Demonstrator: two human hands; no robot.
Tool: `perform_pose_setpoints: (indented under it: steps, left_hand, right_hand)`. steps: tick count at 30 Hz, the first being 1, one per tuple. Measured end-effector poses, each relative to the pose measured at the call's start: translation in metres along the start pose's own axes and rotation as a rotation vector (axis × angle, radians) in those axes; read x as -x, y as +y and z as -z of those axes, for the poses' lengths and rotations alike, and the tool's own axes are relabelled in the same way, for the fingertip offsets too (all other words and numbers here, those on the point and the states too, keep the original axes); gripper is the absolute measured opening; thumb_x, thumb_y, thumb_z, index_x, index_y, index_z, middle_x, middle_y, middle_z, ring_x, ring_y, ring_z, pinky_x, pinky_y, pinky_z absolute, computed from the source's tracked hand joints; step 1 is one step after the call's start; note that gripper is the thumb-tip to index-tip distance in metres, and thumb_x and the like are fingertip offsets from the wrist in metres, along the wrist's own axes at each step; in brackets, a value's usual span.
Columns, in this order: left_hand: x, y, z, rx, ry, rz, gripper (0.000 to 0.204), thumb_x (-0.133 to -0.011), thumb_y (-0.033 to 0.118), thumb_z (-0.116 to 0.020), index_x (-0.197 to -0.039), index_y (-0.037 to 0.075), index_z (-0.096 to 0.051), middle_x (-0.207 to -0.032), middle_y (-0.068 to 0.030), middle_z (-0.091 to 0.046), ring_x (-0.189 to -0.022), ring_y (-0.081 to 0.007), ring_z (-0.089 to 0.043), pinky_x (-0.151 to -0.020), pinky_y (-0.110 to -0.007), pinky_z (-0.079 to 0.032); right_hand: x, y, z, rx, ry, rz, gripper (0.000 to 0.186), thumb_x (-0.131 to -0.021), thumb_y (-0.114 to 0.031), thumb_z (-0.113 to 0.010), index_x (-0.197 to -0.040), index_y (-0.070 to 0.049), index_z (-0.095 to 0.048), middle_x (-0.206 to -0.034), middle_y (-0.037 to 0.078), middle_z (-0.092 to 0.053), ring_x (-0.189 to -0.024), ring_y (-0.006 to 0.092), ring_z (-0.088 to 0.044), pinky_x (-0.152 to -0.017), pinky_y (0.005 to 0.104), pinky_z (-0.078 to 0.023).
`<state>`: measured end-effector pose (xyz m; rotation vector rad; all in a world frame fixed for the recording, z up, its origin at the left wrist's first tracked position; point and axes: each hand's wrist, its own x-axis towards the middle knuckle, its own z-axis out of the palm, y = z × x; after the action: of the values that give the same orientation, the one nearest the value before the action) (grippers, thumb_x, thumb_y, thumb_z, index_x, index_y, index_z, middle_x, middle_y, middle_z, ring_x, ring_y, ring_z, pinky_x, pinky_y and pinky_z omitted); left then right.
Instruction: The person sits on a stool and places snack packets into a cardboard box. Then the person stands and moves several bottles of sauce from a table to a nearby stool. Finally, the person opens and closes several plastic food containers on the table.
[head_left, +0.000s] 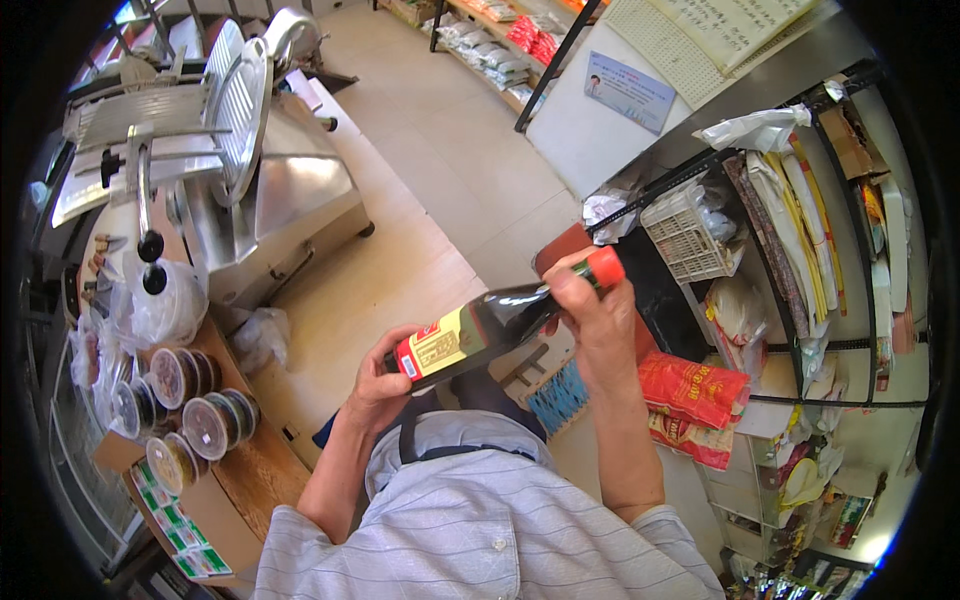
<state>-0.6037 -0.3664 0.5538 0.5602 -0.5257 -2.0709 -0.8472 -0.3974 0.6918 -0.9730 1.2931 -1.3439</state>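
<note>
A dark glass sauce bottle (498,318) with a yellow and red label lies tilted across my two hands, its red cap (605,266) up at the right. My left hand (382,372) is closed round the bottle's base at the label end. Round the neck, just below the cap, my right hand (592,312) is wrapped, with its thumb close to the cap. The bottle is held in the air in front of my body, above the floor and away from the table.
A metal slicing machine (270,190) stands on the wooden table at the left. Nearer are stacked round tubs (215,425), plastic bags (165,305) and a carton of green-white packs (180,520). At the right are a shelf rack with a white basket (690,232) and red sacks (690,390).
</note>
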Motion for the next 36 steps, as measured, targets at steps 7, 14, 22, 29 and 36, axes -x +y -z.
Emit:
perform_pose_setpoints:
  steps: [7, 14, 22, 29, 36]
  left_hand:
    - [0.003, 0.003, -0.017, -0.104, 0.071, -0.149, 0.073, -0.064, 0.017, -0.087, -0.128, 0.002, -0.056, -0.128, -0.0123, -0.058, -0.117, -0.0208, -0.055, -0.107, -0.036, -0.040]
    - [0.005, 0.006, -0.017, -0.213, 0.096, -0.227, 0.075, -0.060, 0.017, -0.089, -0.127, 0.002, -0.057, -0.131, -0.0139, -0.058, -0.119, -0.0225, -0.055, -0.108, -0.038, -0.040]
    - [0.006, 0.012, -0.021, -0.240, 0.120, -0.273, 0.076, -0.060, 0.021, -0.089, -0.127, 0.002, -0.057, -0.127, -0.0154, -0.061, -0.119, -0.0237, -0.056, -0.108, -0.038, -0.040]
    - [0.006, 0.012, -0.021, -0.254, 0.116, -0.309, 0.076, -0.061, 0.018, -0.089, -0.128, 0.002, -0.056, -0.129, -0.0152, -0.060, -0.120, -0.0238, -0.055, -0.108, -0.038, -0.040]
    - [0.005, 0.017, -0.025, -0.449, -0.015, -0.364, 0.081, -0.063, 0.005, -0.088, -0.135, 0.003, -0.051, -0.134, -0.0150, -0.057, -0.125, -0.0241, -0.052, -0.110, -0.039, -0.038]
  right_hand:
    - [-0.008, -0.009, 0.018, -0.065, 0.049, 0.047, 0.030, -0.090, -0.032, -0.069, -0.095, -0.004, -0.059, -0.072, -0.002, -0.051, -0.051, 0.0034, -0.042, -0.047, 0.0232, -0.044]
    - [-0.008, -0.016, 0.020, -0.030, 0.096, 0.061, 0.030, -0.092, -0.032, -0.066, -0.090, -0.004, -0.057, -0.069, 0.000, -0.053, -0.048, 0.0036, -0.039, -0.044, 0.0234, -0.043]
    - [-0.007, -0.019, 0.023, -0.099, 0.087, 0.013, 0.030, -0.091, -0.033, -0.066, -0.086, -0.005, -0.056, -0.058, 0.000, -0.048, -0.042, 0.0049, -0.036, -0.043, 0.0231, -0.044]
    - [-0.003, -0.017, 0.031, -0.113, 0.072, -0.023, 0.028, -0.091, -0.032, -0.066, -0.089, -0.006, -0.057, -0.057, 0.000, -0.048, -0.042, 0.0053, -0.037, -0.043, 0.0237, -0.043]
    - [0.003, -0.013, 0.038, -0.027, 0.117, 0.014, 0.026, -0.089, -0.030, -0.065, -0.093, -0.006, -0.058, -0.064, 0.000, -0.050, -0.045, 0.0059, -0.042, -0.043, 0.0221, -0.042]
